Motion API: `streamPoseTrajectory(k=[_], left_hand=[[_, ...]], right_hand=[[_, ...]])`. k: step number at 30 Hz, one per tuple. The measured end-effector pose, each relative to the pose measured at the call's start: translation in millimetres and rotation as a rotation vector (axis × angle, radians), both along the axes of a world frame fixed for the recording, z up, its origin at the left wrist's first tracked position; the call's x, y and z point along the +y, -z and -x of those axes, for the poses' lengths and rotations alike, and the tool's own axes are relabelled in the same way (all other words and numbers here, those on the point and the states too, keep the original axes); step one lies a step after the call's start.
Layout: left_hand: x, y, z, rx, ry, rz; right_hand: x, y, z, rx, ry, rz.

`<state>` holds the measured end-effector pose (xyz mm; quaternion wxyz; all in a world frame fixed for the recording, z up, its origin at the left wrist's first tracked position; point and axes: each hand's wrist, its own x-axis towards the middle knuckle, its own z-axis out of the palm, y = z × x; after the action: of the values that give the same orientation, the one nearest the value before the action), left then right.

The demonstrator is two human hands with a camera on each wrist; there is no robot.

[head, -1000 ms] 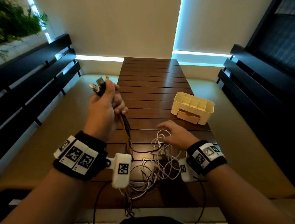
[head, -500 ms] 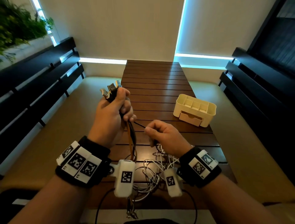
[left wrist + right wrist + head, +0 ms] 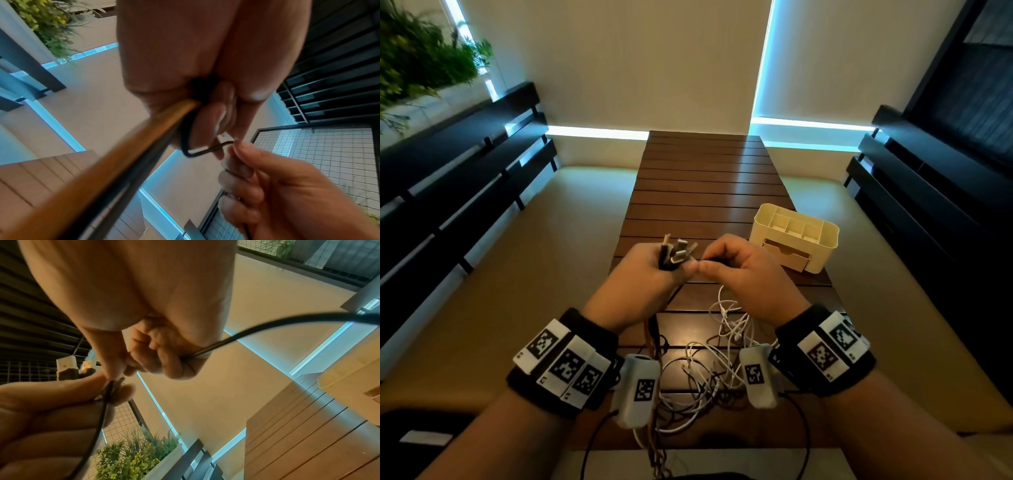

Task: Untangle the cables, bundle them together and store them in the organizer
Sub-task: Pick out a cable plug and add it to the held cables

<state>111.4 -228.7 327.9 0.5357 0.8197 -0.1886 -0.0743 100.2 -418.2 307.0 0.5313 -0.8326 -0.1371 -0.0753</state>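
Above the slatted wooden table (image 3: 705, 192), both hands are now meeting, where half a second ago they were apart and a second ago the right hand (image 3: 743, 270) was lying flat on the white cable tangle (image 3: 722, 346). That hand is now raised and is pinching the end of a thin black cable (image 3: 267, 327) between thumb and forefinger, bringing it right against the left fist. The left hand (image 3: 650, 274) is clenching a bundle of dark and orange cables (image 3: 115, 155), with several USB plugs (image 3: 678, 251) sticking up out of the top of the fist. I judge that one more freed end is being added to the gathered bunch, so untangling is under way while bundling and storing are waiting. Beyond the right hand's grip, untouched, the cream organizer (image 3: 822, 246) is standing with its compartments holding nothing visible. Below both grips, the white cables are lying knotted on the table, and where each strand runs is impossible to trace. Fingers are hiding the exact contact between the black cable's tip and the bundle, motion blur is smearing the orange cable in the left wrist view, and the cables' lower ends are running out of frame.
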Motion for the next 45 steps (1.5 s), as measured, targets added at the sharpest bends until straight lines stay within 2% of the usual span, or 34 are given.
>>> streamPoseTrajectory(k=[4, 9, 11, 14, 18, 21, 25, 28, 34, 38, 40, 42, 45], left_hand=[[5, -8, -3, -0.014, -0.001, -0.096], [26, -20, -4, 0.101, -0.115, 0.169], [33, -18, -6, 0.119, -0.148, 0.162], [33, -6, -13, 0.102, -0.223, 0.034], [23, 1, -18, -0.109, -0.400, -0.259], [9, 2, -11, -0.178, -0.375, -0.321], [-13, 5, -5, -0.169, -0.084, -0.222], [-19, 8, -6, -0.106, 0.041, -0.195], [-13, 5, -10, -0.169, -0.025, -0.246], [0, -3, -15, -0.112, -0.196, -0.054], [6, -3, -15, -0.082, -0.228, -0.014], [9, 1, -15, -0.052, -0.207, -0.078], [10, 11, -16, 0.001, -0.112, -0.339]], right_hand=[[-6, -1, 0, -0.008, -0.011, -0.007], [-27, 18, -1, 0.149, 0.023, 0.028], [-33, 22, -2, 0.177, 0.057, 0.025], [-33, 18, -5, 0.109, 0.070, 0.125], [-30, 16, -11, 0.118, 0.031, 0.374], [-24, 18, -12, 0.104, -0.008, 0.490], [-12, 7, -10, 0.015, -0.066, 0.436], [-12, -1, -9, -0.112, -0.064, 0.344], [-18, 5, -8, -0.109, -0.057, 0.200], [-32, 28, -13, 0.070, 0.043, 0.072], [-37, 36, -14, 0.142, 0.066, 0.042], [-38, 35, -16, 0.125, 0.081, 0.028], [-37, 25, -21, 0.019, 0.107, 0.113]])
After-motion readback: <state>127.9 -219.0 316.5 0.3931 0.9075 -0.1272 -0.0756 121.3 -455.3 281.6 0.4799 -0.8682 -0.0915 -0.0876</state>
